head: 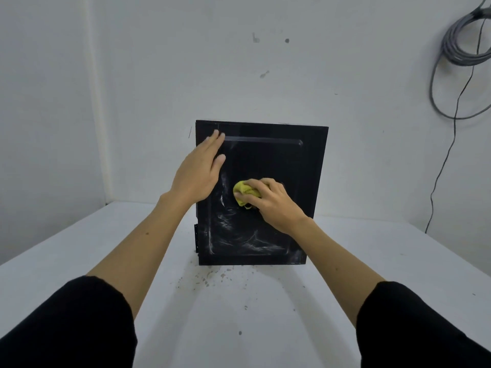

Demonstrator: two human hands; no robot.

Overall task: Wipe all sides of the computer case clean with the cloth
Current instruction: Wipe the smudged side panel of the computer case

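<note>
A black computer case (271,160) lies on its side on a white table (79,248), its broad side panel facing up. White dusty smears streak the panel's lower left part. My left hand (199,171) rests flat on the panel's upper left, fingers straight. My right hand (273,203) grips a crumpled yellow cloth (243,193) and presses it against the middle of the panel.
Dark specks of dirt (212,277) dot the table in front of the case. A coil of grey cable (462,49) hangs on the white wall at the upper right, with a thin black wire running down from it. The case stands close to the back wall.
</note>
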